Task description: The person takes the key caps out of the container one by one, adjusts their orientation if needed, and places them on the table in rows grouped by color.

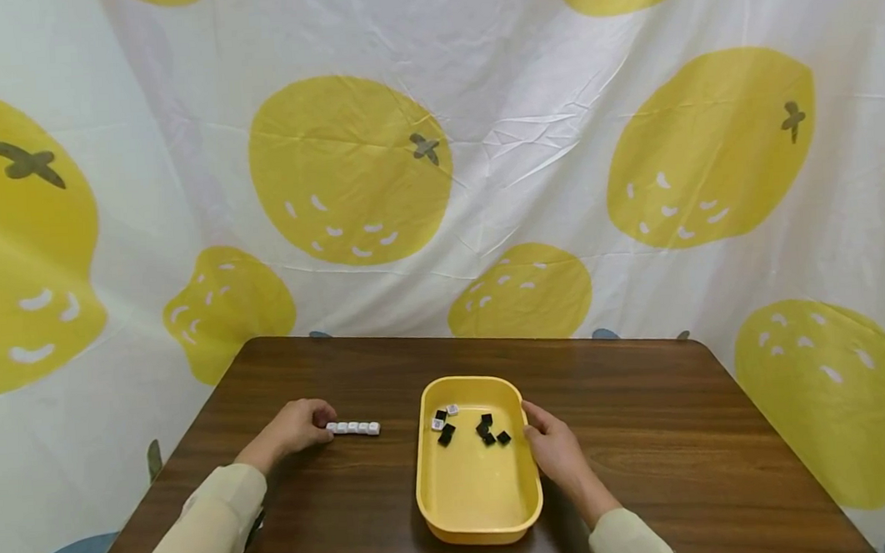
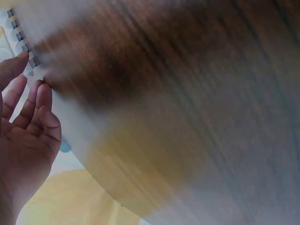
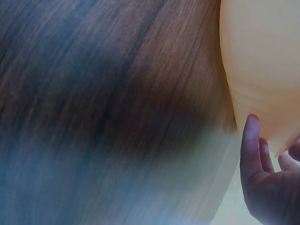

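Observation:
Several small white blocks (image 1: 354,428), keycap-like in shape, stand in a straight row on the table left of the tray. At the row's left end my left hand (image 1: 300,426) pinches the last block between thumb and fingers. The left wrist view shows the row's white blocks (image 2: 19,36) with dark square marks on their sides, beside the thumb tip. A yellow tray (image 1: 480,496) holds several small black pieces (image 1: 486,429) and a few white ones (image 1: 452,410). My right hand (image 1: 557,452) grips its right side, thumb at the rim and fingers (image 3: 251,145) against the outer wall.
The dark wooden table (image 1: 646,433) runs back to a hanging white cloth (image 1: 513,189) printed with yellow lemons. The tray lies lengthwise near the table's middle, between my two forearms.

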Tool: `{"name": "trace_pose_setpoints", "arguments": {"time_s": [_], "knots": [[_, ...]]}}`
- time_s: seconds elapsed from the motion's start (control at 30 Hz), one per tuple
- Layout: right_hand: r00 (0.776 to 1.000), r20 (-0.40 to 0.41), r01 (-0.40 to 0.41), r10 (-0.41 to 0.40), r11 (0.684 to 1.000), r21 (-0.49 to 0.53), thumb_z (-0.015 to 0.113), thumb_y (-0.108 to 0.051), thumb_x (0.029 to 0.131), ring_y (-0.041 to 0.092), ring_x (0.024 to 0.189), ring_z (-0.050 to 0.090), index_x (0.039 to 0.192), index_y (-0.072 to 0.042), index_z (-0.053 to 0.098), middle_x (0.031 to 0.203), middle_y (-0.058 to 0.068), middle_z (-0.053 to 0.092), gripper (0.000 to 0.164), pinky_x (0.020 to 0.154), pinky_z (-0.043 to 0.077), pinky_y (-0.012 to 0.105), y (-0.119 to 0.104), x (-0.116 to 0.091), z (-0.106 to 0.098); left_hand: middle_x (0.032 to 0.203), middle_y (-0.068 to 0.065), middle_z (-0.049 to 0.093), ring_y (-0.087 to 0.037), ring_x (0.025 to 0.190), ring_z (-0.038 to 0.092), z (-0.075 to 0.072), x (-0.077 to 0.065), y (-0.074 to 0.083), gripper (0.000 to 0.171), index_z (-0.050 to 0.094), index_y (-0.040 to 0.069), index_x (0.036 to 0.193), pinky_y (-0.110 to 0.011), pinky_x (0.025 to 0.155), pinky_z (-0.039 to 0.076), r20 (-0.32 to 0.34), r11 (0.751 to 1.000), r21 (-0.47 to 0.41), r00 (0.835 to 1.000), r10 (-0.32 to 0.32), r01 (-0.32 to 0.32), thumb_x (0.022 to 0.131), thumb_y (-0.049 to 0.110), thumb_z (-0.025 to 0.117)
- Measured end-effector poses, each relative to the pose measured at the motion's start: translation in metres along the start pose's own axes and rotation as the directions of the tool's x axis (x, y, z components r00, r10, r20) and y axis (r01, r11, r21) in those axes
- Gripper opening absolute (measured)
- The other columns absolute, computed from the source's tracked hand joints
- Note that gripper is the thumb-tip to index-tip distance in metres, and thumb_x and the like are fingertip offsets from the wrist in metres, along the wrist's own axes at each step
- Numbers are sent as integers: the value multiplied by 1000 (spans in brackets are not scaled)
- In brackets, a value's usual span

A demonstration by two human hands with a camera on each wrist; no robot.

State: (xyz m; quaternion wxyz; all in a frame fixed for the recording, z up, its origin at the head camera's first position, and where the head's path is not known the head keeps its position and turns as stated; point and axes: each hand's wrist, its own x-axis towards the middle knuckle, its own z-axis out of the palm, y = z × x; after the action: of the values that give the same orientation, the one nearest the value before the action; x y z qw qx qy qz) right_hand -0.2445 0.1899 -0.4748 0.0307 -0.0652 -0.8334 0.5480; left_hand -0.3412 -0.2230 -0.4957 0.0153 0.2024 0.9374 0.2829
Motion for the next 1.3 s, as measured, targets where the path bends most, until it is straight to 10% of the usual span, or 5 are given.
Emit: {"name": "trace_pose_setpoints", "arguments": {"time_s": [0.47,0.9,1.3], "knots": [[1000,-10,13,-13,1000,-21,50,-5,99,21,75,62,144,0,49,103,19,62,46,63,51,31,-2,2,0,108,-13,66,-30,98,62,-9,21,40,35,65,-2,120,-48,83,50,-82,997,-71,996,-30,24,92,18,70],[1000,-1,6,-6,1000,-24,49,-5,99,19,71,60,145,-1,48,102,18,62,46,59,50,32,-1,2,0,105,-9,63,-23,96,59,29,59,136,27,69,5,116,-43,85,50,-103,993,-95,992,66,-76,92,18,71],[1000,8,0,0,1000,-7,48,-6,101,19,73,61,146,-1,47,109,21,62,46,60,51,32,0,0,-1,111,-10,63,-25,101,61,65,69,176,32,68,6,121,-41,82,52,-39,988,75,990,136,-133,92,18,71]]}}
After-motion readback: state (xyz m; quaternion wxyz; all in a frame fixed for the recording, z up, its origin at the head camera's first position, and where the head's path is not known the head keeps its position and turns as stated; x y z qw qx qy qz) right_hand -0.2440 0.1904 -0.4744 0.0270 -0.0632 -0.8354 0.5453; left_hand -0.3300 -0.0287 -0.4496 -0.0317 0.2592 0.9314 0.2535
